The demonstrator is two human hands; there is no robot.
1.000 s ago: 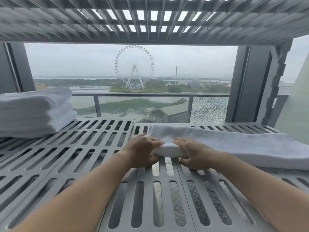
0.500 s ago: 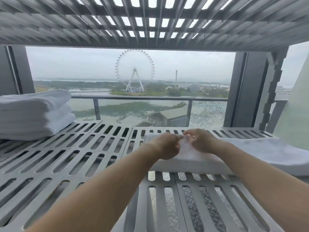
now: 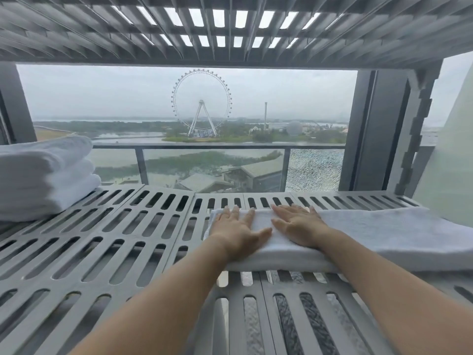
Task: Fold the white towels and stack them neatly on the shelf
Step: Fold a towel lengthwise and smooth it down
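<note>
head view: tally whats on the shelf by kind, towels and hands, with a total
stack of folded white towels: 1 (the number of towels in it cannot be told)
single white towel lying at the right: 1
hands pressing flat on that towel: 2, left hand and right hand
total: 4

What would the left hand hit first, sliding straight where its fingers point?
Beyond the towel, the left hand would likely meet only bare slotted shelf, then the window; depth is unclear.
</note>
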